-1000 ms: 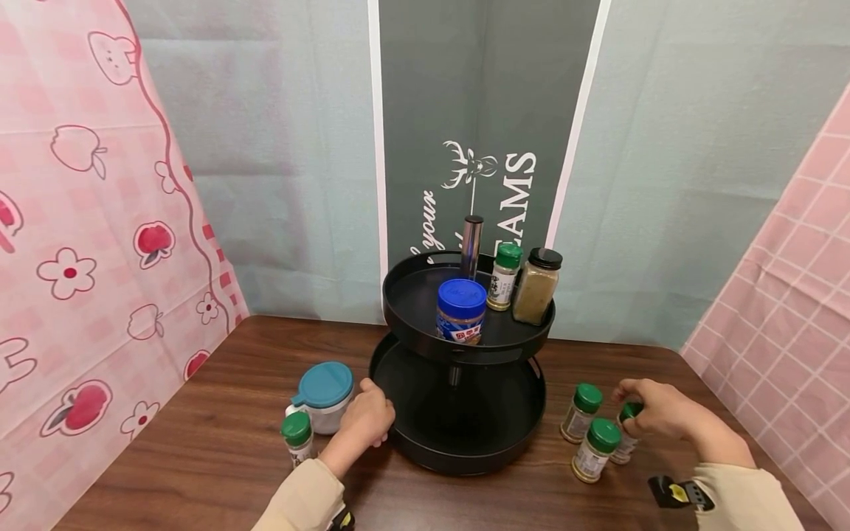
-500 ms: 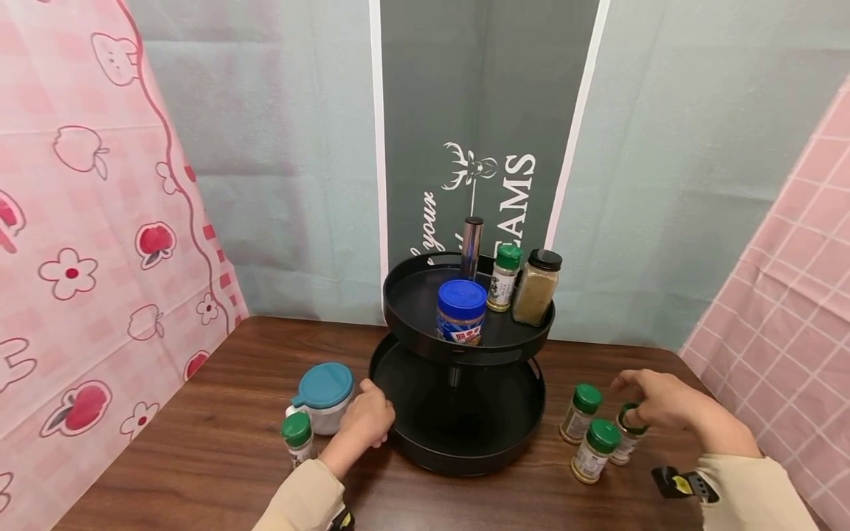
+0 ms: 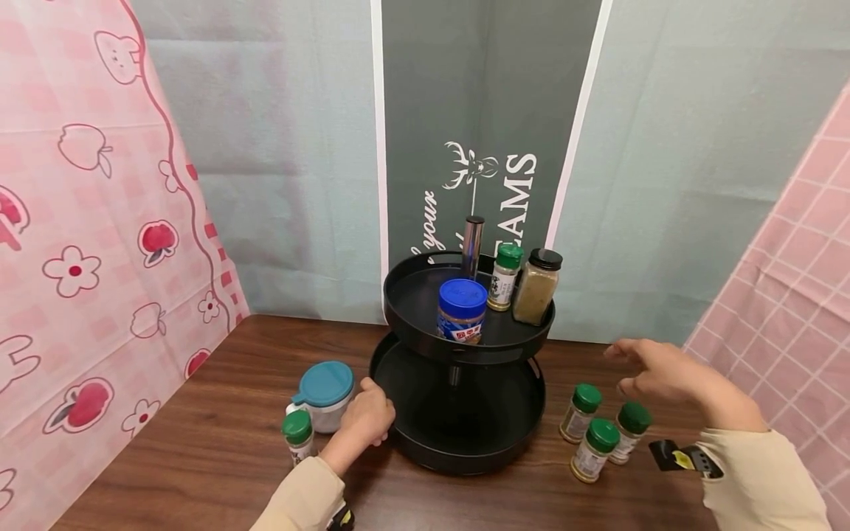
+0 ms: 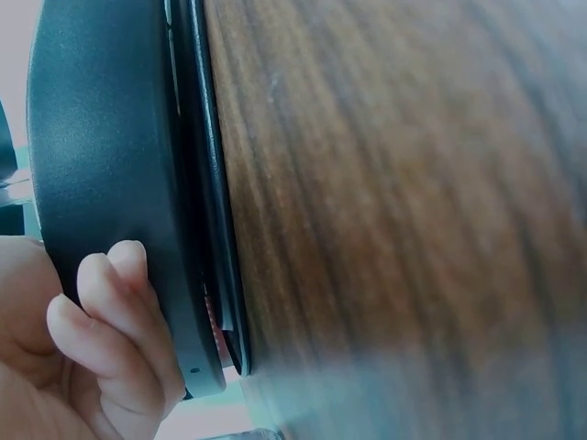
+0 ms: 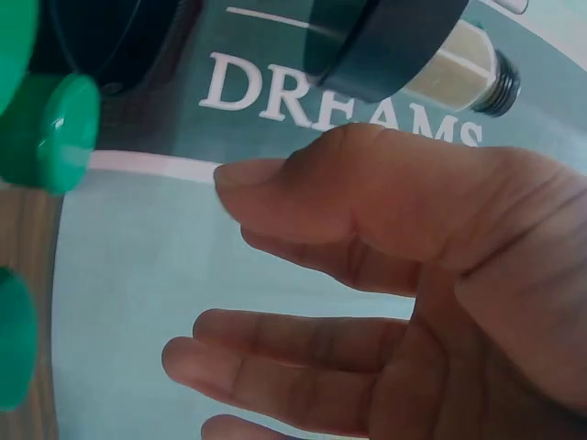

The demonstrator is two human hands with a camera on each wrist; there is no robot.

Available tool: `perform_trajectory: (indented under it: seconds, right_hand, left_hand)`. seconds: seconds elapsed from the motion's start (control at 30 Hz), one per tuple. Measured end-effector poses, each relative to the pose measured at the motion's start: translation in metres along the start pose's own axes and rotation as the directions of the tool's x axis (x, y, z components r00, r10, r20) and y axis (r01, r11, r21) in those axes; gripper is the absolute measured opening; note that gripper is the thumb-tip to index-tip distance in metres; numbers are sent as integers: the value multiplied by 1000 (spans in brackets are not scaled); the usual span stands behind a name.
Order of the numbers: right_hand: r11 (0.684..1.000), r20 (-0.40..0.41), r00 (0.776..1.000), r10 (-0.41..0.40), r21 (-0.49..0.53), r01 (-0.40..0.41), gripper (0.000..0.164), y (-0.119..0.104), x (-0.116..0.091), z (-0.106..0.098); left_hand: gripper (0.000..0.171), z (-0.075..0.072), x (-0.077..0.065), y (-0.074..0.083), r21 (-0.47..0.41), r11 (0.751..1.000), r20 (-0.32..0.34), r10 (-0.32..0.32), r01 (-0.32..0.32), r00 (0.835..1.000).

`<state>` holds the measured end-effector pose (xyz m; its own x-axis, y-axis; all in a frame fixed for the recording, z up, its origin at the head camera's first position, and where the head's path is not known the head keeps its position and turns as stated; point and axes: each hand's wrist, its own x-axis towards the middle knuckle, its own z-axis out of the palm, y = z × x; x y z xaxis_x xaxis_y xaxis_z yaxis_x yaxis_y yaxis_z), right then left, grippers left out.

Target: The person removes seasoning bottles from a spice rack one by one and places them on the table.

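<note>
My left hand (image 3: 369,416) grips the left rim of the lower tier of a black two-tier tray stand (image 3: 458,453). In the left wrist view its curled fingers (image 4: 115,321) lie against the outside of the tray wall. My right hand (image 3: 664,372) hovers holding nothing, its fingers spread in the right wrist view. Below and to the left of it stand three green-capped spice jars: a back jar (image 3: 580,414), a front jar (image 3: 593,453) and a right jar (image 3: 627,435). The lower tier holds nothing.
The upper tier carries a blue-lidded jar (image 3: 461,313), a green-capped jar (image 3: 504,279) and a black-capped square jar (image 3: 536,289). Left of the stand are a teal-lidded pot (image 3: 325,398) and a green-capped jar (image 3: 298,435). Fabric (image 3: 299,184) hangs behind the wooden table (image 3: 199,420).
My right hand has let go of the right spice jar and risen above it, fingers opening. The left hand and the stand have not moved.
</note>
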<state>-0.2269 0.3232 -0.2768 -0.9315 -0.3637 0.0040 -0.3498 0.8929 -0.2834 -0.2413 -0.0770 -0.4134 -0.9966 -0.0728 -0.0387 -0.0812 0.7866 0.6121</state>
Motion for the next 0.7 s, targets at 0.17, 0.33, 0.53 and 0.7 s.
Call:
perform_trajectory:
  seconds: [0.17, 0.33, 0.53, 0.7]
  right_hand:
    - [999, -24, 999, -38, -12, 37, 45, -13, 7, -7]
    - [998, -47, 998, -50, -32, 48, 46, -25, 14, -15]
    - [996, -105, 991, -80, 21, 82, 50, -41, 21, -26]
    - [995, -172, 981, -90, 23, 96, 53, -52, 23, -33]
  left_hand:
    - [33, 0, 1, 0, -2, 1000, 4, 2, -2, 1000]
    - [34, -1, 1, -2, -12, 1000, 1, -1, 1, 1000]
    - [33, -1, 0, -3, -71, 997, 7, 25, -24, 1000]
    - [29, -1, -1, -2, -79, 996, 2, 34, -34, 999]
